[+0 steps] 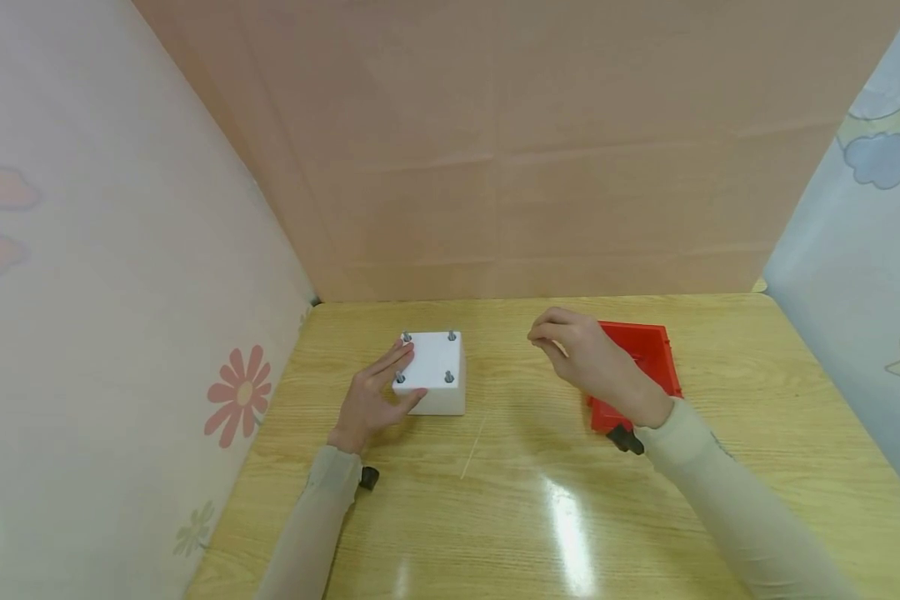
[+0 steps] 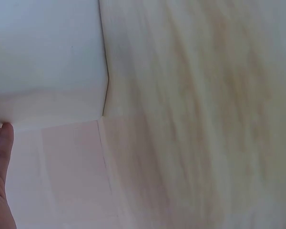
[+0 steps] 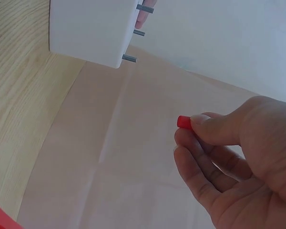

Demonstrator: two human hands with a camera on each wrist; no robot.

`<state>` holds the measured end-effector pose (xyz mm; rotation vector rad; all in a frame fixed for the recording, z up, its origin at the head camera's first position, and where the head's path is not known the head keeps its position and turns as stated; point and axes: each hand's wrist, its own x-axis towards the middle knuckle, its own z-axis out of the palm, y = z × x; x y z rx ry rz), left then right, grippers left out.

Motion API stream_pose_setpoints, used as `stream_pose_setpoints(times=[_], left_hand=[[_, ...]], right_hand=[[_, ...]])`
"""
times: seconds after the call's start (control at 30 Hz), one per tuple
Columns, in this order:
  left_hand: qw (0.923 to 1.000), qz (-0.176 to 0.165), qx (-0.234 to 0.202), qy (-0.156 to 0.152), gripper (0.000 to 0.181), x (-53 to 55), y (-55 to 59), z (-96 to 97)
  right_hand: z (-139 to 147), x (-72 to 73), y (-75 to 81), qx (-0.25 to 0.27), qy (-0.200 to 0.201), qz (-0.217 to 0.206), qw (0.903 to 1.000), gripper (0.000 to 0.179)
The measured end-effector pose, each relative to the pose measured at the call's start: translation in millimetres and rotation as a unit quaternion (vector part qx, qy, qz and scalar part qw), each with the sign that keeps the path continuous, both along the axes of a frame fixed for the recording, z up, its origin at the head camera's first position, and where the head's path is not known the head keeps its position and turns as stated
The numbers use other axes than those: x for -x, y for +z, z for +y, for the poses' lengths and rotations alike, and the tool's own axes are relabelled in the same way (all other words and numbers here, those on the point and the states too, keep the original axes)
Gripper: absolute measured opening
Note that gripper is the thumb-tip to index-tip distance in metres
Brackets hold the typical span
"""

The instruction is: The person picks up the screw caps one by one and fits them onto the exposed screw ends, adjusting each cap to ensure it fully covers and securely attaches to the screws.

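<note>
A white block-shaped box [image 1: 435, 358] stands on the table, with several threaded bolts [image 1: 452, 336] sticking up near the corners of its top. My left hand [image 1: 375, 398] rests against its left side, fingers stretched onto the top and thumb along the front edge. In the right wrist view, my right hand [image 3: 229, 157] pinches a small red cylindrical cap [image 3: 184, 122] between thumb and index finger. That hand [image 1: 581, 350] is raised to the right of the box, apart from it; the cap hardly shows in the head view.
Behind my right wrist lies an open red tray [image 1: 663, 358], partly covered by the forearm. The wooden table [image 1: 495, 517] meets a brown covered wall [image 1: 532, 208] at the back. Patterned side walls stand at left [image 1: 120, 333] and right [image 1: 855, 275].
</note>
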<state>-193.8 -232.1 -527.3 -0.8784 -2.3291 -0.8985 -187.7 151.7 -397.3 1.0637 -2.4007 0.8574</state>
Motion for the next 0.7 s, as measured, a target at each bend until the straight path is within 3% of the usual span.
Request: stream_pose_setpoints(times=[0.7], left_hand=[[0.9999, -0.002, -0.01, 0.001, 0.064, 0.6, -1.9, -1.0]], right_hand=[[-11.1, -3.2, -1.5, 0.021, 0.015, -0.001, 0.9997, 0.015]])
